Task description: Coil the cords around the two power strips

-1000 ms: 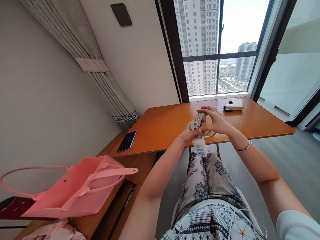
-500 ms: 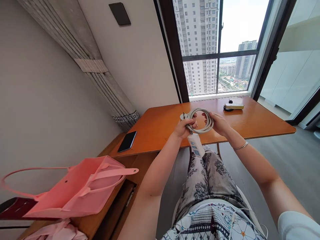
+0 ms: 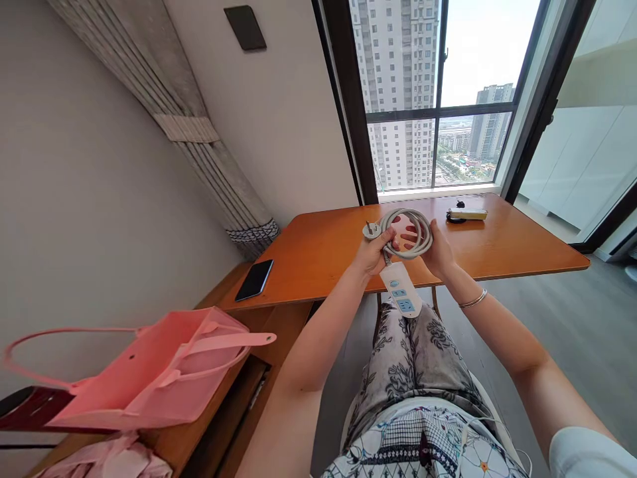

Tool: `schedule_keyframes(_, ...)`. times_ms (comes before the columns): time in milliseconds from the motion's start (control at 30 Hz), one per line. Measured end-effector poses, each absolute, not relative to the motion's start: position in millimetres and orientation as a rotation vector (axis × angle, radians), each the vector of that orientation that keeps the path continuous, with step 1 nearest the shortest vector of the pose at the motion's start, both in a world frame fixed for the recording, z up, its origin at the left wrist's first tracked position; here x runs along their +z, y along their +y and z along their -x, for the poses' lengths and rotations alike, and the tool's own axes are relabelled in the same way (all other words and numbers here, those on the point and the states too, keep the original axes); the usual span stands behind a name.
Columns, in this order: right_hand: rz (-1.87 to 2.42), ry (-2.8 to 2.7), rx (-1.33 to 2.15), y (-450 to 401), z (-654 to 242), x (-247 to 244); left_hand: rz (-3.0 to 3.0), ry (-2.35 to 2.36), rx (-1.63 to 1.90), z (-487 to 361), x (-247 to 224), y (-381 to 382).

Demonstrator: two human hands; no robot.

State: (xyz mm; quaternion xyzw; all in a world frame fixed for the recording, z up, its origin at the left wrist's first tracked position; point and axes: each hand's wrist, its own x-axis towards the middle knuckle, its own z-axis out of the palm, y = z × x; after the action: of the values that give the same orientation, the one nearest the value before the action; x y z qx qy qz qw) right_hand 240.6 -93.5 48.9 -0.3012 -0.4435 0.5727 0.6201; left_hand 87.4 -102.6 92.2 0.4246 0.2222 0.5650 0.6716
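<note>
Over the table's near edge I hold a white power strip (image 3: 401, 290) with its grey cord (image 3: 423, 234) wound into a round coil. My left hand (image 3: 379, 251) is closed around the left side of the coil, by the white plug (image 3: 371, 230), whose pins stick up. The strip's body hangs below this hand, with its blue-marked sockets towards me. At the coil's right side is my right hand (image 3: 436, 251), its thumb on the near side and its fingers, somewhat spread, showing through the loop. The cord passes between them.
A brown wooden table (image 3: 318, 249) spans the front, below the window. On it lie a phone (image 3: 254, 280) at the left and a second, yellowish power strip (image 3: 468, 214) at the far right. A pink bag (image 3: 149, 378) stands at my left on a wooden cabinet (image 3: 233, 378).
Both hands have shifted slightly right with the coil. The plug and the strip's socket face have turned more into view. The right hand's fingers look more spread behind the coil.
</note>
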Motion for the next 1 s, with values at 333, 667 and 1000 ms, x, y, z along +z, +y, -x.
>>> schedule_keyframes(333,1.003,-1.706,1.166,-141,-242,-19,-1.065,0.613,1.64,-77,85,-77)
schedule_keyframes(667,0.892,-1.287,0.59,-116,-265,46,-0.945,0.518,1.372,-78,50,-70)
schedule_keyframes(1000,0.569,-0.84,1.576,-90,-238,29,-0.906,0.458,1.364,-101,35,-77)
